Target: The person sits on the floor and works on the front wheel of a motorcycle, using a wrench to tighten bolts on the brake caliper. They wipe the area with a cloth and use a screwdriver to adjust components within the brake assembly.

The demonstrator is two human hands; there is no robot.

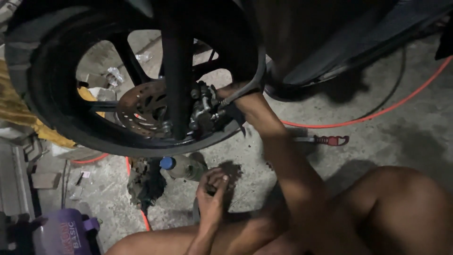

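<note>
A motorcycle front wheel [56, 113] with black spokes fills the upper left. Its drilled brake disc [139, 111] sits beside the black fork leg [177, 71]. The grey brake caliper [205, 111] hangs at the disc's right edge. My right hand [236, 94] reaches up to the caliper, just behind the brake hose [255, 78]; its fingers are mostly hidden. My left hand [212, 189] is low over the concrete floor, fingers curled on a small dark part. My bare knees frame the bottom of the view.
A plastic bottle with a blue cap [181, 166] lies under the wheel next to a greasy dark part [144, 182]. A red-handled tool [330, 140] and an orange hose [377, 111] lie at right. A purple container [66, 233] stands bottom left, yellow cloth [14, 108] far left.
</note>
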